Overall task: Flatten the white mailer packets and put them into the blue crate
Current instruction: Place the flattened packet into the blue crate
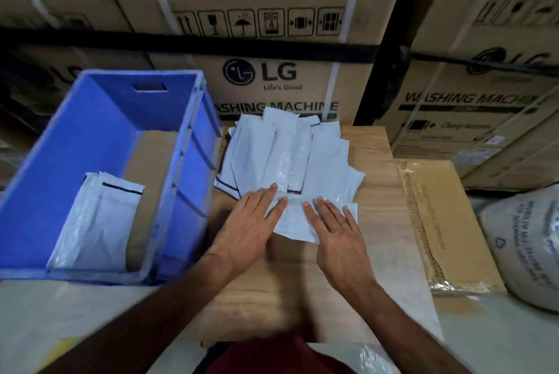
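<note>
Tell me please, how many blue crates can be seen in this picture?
1. The blue crate stands on the left, beside the pile of white mailer packets. Flattened packets already lie inside it. No other crate is visible.

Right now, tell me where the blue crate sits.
In the head view the blue crate stands left of the loose mailer pile, beside the left hand, with packets already inside.

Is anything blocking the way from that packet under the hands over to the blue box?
Only the crate's own side. The packet lies flat under both hands, left hand and right hand. The blue crate sits just to its left, open on top; its near wall must be lifted over.
</note>
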The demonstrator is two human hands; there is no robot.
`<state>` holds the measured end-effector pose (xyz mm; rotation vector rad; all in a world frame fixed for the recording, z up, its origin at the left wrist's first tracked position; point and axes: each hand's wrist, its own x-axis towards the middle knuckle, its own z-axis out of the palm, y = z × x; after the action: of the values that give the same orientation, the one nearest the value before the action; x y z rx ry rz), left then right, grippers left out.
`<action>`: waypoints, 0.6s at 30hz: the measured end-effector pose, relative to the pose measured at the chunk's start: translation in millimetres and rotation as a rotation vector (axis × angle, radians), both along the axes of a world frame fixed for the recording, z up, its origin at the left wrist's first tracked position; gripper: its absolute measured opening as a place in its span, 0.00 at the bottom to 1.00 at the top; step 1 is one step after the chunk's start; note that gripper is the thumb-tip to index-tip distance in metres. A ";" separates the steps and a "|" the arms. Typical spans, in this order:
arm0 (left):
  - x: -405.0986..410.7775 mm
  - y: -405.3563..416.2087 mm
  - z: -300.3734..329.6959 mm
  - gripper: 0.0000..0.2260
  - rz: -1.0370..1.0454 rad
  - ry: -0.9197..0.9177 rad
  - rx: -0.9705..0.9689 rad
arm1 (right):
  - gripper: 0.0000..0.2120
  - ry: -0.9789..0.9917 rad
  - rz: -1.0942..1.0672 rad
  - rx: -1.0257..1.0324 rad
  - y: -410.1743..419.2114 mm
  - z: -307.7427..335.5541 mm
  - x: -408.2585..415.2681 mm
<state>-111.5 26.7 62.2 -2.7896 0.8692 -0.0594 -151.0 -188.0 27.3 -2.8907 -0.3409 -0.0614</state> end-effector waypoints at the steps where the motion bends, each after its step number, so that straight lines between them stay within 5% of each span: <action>1: 5.4 2.2 13.4 0.39 0.000 -0.017 -0.001 | 0.35 -0.015 0.003 0.004 2.6 8.1 7.2; 7: 34.9 40.1 71.7 0.27 -0.081 -0.146 -0.032 | 0.40 -0.066 0.026 0.029 37.6 57.4 39.1; 16: 56.1 179.1 122.1 0.30 -0.147 -0.216 -0.032 | 0.35 -0.164 0.107 0.115 159.8 119.8 62.9; 18: 62.0 225.1 131.8 0.39 -0.140 -0.158 -0.008 | 0.35 -0.152 0.132 0.156 198.9 125.3 64.1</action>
<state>-49.5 251.8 194.0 -2.6829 1.0229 -0.3022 -86.9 10.9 152.7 -2.7084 -0.5287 -0.2736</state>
